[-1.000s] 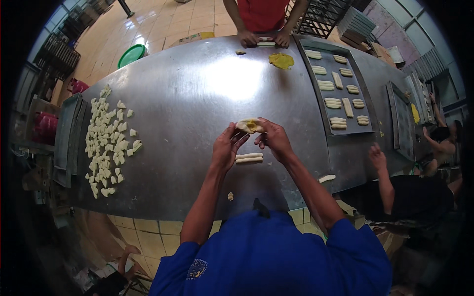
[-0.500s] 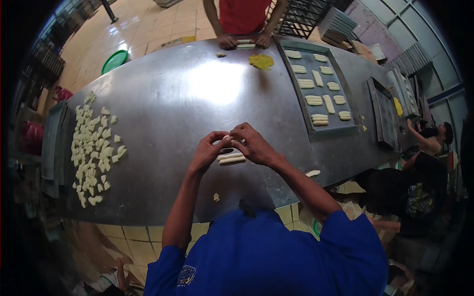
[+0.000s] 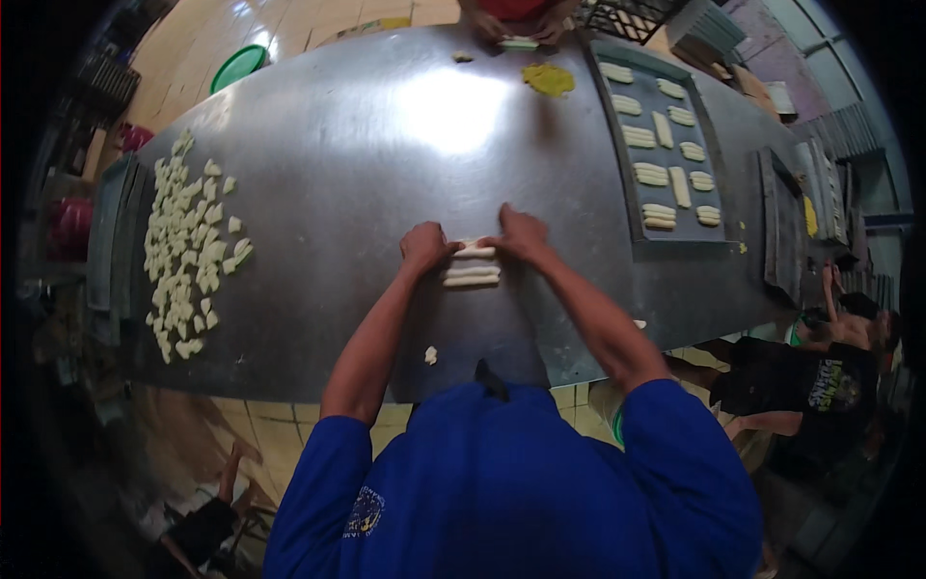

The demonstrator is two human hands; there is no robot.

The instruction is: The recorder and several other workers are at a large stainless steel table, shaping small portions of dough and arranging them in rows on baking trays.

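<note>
On the metal table in front of me, a pale dough strip (image 3: pixel 474 252) lies crosswise between my hands. My left hand (image 3: pixel 424 247) is closed at its left end, thumb against the dough. At the right end, my right hand (image 3: pixel 521 237) grips with the thumb, and one of its fingers points away from me. Just nearer to me, more dough strips (image 3: pixel 471 277) lie side by side, parallel to the held one. A small dough scrap (image 3: pixel 431 355) sits near the table's front edge.
Many cut dough pieces (image 3: pixel 183 251) are spread at the left. A tray (image 3: pixel 625 207) of grouped dough strips stands at the far right, near a yellow lump (image 3: pixel 548 79). Across the table, a co-worker's hands (image 3: pixel 526 29) handle dough. An empty-looking tray (image 3: pixel 779 227) lies further right.
My hands were together, fingers bunched over a small piece of dough above the strips. Now they are apart, with a dough strip stretched between them. The whole view has shifted slightly.
</note>
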